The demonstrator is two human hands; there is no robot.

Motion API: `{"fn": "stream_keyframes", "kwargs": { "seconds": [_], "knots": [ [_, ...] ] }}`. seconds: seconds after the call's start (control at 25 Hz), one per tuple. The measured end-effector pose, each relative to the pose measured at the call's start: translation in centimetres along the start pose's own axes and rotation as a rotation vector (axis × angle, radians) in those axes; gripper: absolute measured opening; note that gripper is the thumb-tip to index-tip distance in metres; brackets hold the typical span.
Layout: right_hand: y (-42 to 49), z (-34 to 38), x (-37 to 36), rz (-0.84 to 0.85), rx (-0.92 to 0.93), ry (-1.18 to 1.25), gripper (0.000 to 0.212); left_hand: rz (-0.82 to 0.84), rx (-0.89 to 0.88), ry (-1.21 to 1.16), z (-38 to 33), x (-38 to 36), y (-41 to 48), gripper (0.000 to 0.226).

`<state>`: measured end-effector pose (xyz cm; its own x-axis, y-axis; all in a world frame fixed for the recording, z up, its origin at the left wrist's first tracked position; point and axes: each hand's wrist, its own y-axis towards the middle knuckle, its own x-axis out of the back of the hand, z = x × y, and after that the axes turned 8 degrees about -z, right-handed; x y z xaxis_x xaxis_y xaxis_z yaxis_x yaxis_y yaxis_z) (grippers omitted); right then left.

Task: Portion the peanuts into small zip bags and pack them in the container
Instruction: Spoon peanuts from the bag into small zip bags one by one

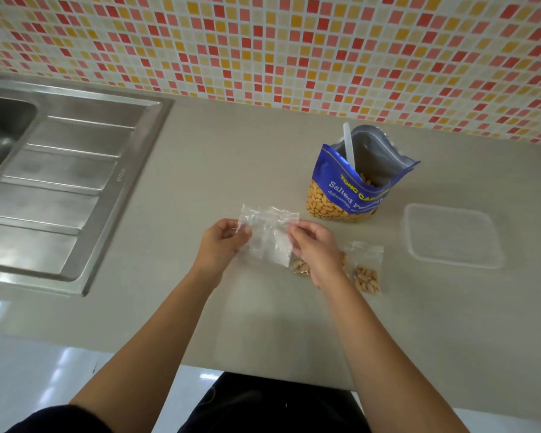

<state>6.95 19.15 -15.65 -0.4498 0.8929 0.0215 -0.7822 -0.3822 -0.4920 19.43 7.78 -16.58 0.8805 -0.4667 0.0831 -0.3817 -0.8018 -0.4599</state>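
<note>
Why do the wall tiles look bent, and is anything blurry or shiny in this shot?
Head view: the wide-angle lens bows the tiled wall and the sink edges; the empty zip bag between the left hand and right hand looks smeared by motion; glare sits on the glossy floor, and soft shadows lie under the arms.

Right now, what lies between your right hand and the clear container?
In the head view, a filled zip bag of peanuts lies on the counter between the right hand and the clear container.

A steel sink (60,182) with ribbed drainer is set into the beige countertop (200,151). The wall (294,42) is covered in mosaic tile.
</note>
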Motion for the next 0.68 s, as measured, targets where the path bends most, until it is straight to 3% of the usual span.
{"fn": "stream_keyframes", "kwargs": {
  "seconds": [0.2,0.32,0.44,0.56,0.64,0.68],
  "knots": [
    [-0.2,-0.1,1.9,-0.058,0.107,-0.164,0.010,-0.159,-0.151,0.425,2.5,-0.6,-0.6,0.008],
    [-1.3,-0.1,3.0,-0.091,0.192,-0.232,0.010,-0.186,-0.319,0.687,2.9,-1.6,-1.6,0.030],
    [-2.5,-0.5,3.7,-0.067,0.254,-0.251,0.012,-0.257,-0.346,0.993,2.9,-1.8,-2.0,0.056],
    [-3.3,-0.8,4.3,-0.037,0.249,-0.260,0.013,-0.311,-0.482,0.874,2.2,-1.6,-2.6,0.063],
    [-3.7,-0.8,4.7,-0.010,0.225,-0.242,0.013,-0.153,-0.545,0.615,0.9,-1.6,-3.3,0.040],
    [-3.8,-0.8,5.0,0.006,0.217,-0.231,0.013,-0.014,-0.466,0.513,0.0,-1.8,-3.7,0.031]
  ]
}}
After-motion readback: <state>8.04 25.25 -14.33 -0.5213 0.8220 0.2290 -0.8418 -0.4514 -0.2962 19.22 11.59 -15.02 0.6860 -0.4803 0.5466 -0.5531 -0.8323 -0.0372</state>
